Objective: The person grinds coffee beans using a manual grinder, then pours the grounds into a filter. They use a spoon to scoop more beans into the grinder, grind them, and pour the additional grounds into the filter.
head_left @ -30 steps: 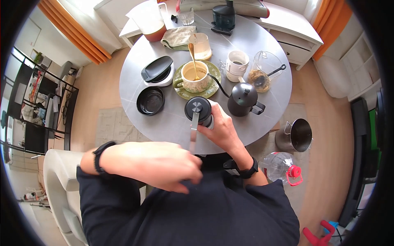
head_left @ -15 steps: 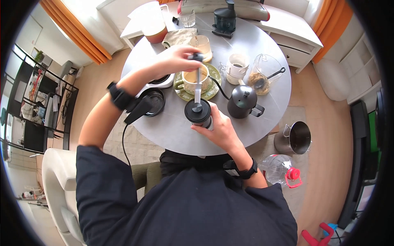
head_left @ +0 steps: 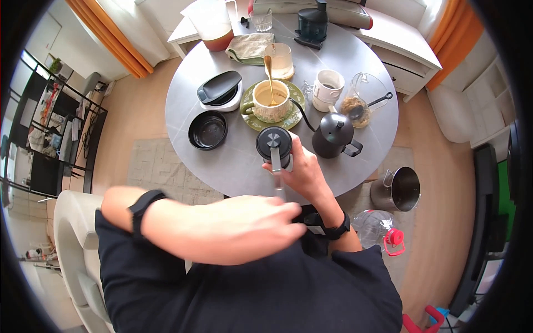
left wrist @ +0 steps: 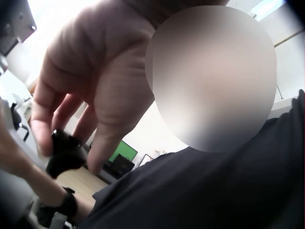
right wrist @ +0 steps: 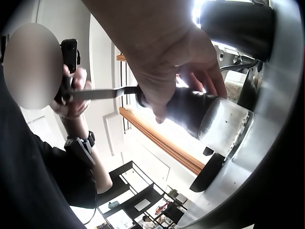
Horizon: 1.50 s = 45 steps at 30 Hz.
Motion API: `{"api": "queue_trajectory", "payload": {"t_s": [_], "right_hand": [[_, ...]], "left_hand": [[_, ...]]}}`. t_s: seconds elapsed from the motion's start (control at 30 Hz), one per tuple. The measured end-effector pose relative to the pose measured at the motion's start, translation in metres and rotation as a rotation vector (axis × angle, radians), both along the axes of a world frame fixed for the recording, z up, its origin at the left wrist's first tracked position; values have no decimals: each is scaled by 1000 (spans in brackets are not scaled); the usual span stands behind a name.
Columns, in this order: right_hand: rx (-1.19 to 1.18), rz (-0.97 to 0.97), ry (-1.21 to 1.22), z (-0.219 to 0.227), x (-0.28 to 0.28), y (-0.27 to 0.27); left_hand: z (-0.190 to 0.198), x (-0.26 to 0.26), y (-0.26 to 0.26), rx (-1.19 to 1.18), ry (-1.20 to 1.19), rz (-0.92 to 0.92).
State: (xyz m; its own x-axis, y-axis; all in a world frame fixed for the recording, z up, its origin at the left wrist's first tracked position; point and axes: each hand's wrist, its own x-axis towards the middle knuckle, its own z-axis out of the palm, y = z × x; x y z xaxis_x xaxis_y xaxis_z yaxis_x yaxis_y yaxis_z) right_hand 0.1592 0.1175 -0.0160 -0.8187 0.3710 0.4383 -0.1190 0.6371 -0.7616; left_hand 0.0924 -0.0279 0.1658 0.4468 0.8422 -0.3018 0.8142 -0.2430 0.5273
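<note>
A: State the condition of the right hand (head_left: 305, 171).

B: Thumb and fingers are clamped around the body of a black cylindrical hand grinder (head_left: 273, 139) with a clear base (right wrist: 225, 126). The unit is lid-up, at the near side of a round grey table (head_left: 230, 167). I cannot tell from here whether the base bears on the tabletop.

A: And the left hand (head_left: 236, 226)?

B: Fingers and thumb are together on a black knob (left wrist: 64, 156) at the free end of the flat metal crank arm (head_left: 276, 159). The arm points from the lid toward the person's dark shirt (head_left: 266, 294).

A: Identify adjacent items.

B: Just beyond the grinder: a green saucer (head_left: 256, 123) with pale lettering, bearing a cream-and-green patterned cup (head_left: 271, 114). A gold-coloured spoon (head_left: 269, 69) leans in the cup. Right: a dark grey gooseneck kettle (head_left: 332, 141), spout toward the cup. Left: a round black dish (head_left: 208, 131).

A: Outer items?

B: Behind the dish, a flat white unit (head_left: 232, 102) carries a dark grey oval tray (head_left: 220, 86). Behind the kettle, a white mug (head_left: 323, 100). Farther back, a folded greenish-beige cloth (head_left: 250, 49).
</note>
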Motion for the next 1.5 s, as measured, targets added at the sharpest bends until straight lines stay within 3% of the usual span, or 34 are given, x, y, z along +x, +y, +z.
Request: {"api": "queue_trajectory", "payload": {"t_s": [0.07, 0.2, 0.23, 0.27, 0.33, 0.4, 0.5, 0.6, 0.67, 0.73, 0.8, 0.87, 0.9, 0.93, 0.97, 1.0, 1.07, 1.13, 1.27, 1.4, 1.5], "right_hand": [[15, 1, 20, 2, -1, 0], [-12, 7, 40, 3, -1, -1], [-7, 10, 38, 2, -1, -1], [2, 5, 43, 2, -1, -1], [23, -2, 51, 2, 0, -1], [43, -12, 62, 1, 0, -2], [38, -16, 48, -1, 0, -2], [11, -3, 55, 0, -1, -2], [-8, -4, -18, 0, 0, -1], [-20, -20, -180, 2, 3, -2], [138, 38, 61, 9, 4, -1], [236, 14, 203, 10, 7, -1], [257, -42, 224, 8, 11, -2], [116, 4, 101, 8, 8, -2], [-22, 31, -23, 8, 4, -3], [-12, 4, -48, -6, 1, -1], [-29, 19, -39, 2, 1, -1], [17, 5, -7, 3, 0, -1], [-1, 5, 12, -1, 0, -2], [10, -5, 6, 0, 0, -3], [3, -16, -9, 1, 1, -3]], "left_hand": [[17, -22, -27, -134, 52, 120], [8, -86, -58, -196, -102, 583], [1, -106, -60, -92, -128, 605], [-7, -124, -56, 13, -157, 629], [-13, -149, -36, -103, -242, 883], [-20, -166, -3, 20, -203, 887], [-38, -181, 64, 48, -351, 848], [-46, -148, 126, 50, -509, 804], [-43, -113, 153, 19, -468, 675], [-37, -71, 161, 100, -239, 485], [-49, -33, 151, 232, -217, 273], [-35, -5, 118, 76, -304, 81], [-35, 2, 100, 22, -303, -32], [-33, 2, 82, -33, -301, -146], [-25, -3, 64, -195, -312, -148], [-16, -12, 45, -358, -320, -150], [-26, -42, 6, -296, -435, -126], [-16, -75, -17, -435, -488, 58], [-18, -148, -46, -427, -558, 607], [-29, -176, -7, -141, -568, 972], [-46, -172, 54, 2, -604, 1004]]}}
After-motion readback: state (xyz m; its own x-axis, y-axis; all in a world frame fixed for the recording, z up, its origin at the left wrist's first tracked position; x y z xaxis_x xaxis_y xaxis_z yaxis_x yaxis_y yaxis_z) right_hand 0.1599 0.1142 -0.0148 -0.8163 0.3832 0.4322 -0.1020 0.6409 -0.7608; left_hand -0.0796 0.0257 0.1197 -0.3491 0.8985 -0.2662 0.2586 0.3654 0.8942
